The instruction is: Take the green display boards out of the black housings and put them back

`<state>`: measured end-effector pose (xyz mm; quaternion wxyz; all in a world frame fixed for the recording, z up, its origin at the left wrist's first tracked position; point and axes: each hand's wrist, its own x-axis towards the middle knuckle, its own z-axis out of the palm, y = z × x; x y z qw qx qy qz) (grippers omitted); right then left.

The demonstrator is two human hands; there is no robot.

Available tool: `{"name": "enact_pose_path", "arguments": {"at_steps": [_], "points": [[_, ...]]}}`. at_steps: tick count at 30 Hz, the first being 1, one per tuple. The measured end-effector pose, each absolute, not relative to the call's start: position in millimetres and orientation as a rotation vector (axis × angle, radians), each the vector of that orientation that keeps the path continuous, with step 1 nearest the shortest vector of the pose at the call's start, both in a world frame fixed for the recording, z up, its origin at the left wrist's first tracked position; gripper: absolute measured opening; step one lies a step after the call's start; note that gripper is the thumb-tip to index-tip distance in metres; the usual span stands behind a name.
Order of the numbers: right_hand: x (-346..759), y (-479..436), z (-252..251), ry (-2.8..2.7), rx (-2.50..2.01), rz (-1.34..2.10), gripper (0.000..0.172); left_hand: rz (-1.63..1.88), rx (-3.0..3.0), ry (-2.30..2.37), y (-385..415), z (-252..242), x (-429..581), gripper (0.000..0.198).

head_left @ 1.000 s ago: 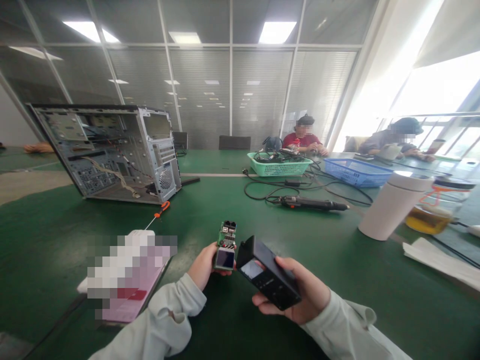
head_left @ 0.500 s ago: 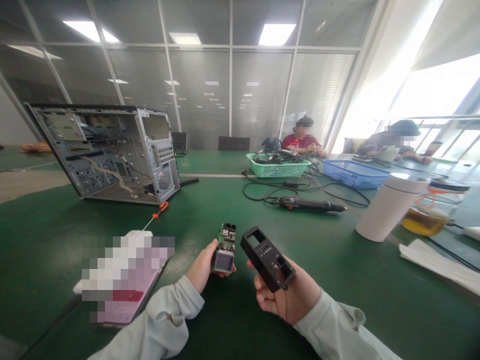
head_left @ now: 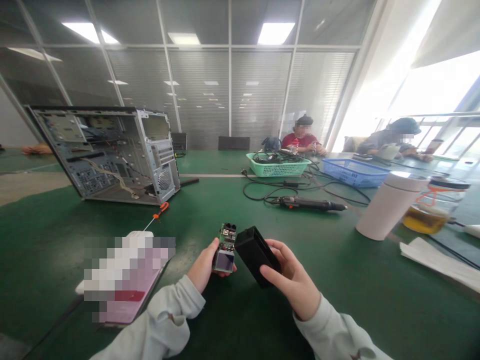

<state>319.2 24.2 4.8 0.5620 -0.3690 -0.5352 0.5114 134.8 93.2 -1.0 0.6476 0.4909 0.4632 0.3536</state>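
My left hand (head_left: 204, 265) grips a green circuit board (head_left: 226, 239) by its side. The board stands upright, with a small square display (head_left: 224, 262) at its lower end and connectors at its top. My right hand (head_left: 292, 278) holds a black plastic case (head_left: 256, 255) between thumb and fingers, its plain solid face showing. The case sits just to the right of the board, with a narrow gap between them. Its openings are hidden in this view.
Behind my hands, a green table holds an open computer chassis (head_left: 112, 156) and an orange-handled screwdriver (head_left: 160, 210). An electric screwdriver (head_left: 309, 203) lies among cables. Green (head_left: 278, 168) and blue (head_left: 354, 173) baskets, a white flask (head_left: 390, 206) and a glass jar (head_left: 435, 210) stand farther right. Two people sit beyond.
My right hand has turned the black case so its openings no longer show, and the case has moved closer to the board. My left hand and the board have barely moved.
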Motion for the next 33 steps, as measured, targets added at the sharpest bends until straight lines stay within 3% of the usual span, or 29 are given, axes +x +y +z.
{"name": "enact_pose_path", "arguments": {"at_steps": [8,20,28,33], "points": [[323,15,17,-1.765,-1.096,0.318,0.037,0.826,1.142,1.033,96,-12,132,0.064],[321,13,18,-1.789,-1.147,0.222,0.038,0.803,1.124,1.089,92,0,135,0.066],[318,14,16,-1.674,-1.117,0.445,0.035,0.822,1.158,1.064,96,-9,134,0.065],[318,22,3,-1.124,-1.081,1.26,0.043,0.819,1.161,1.071,95,-6,134,0.064]]}}
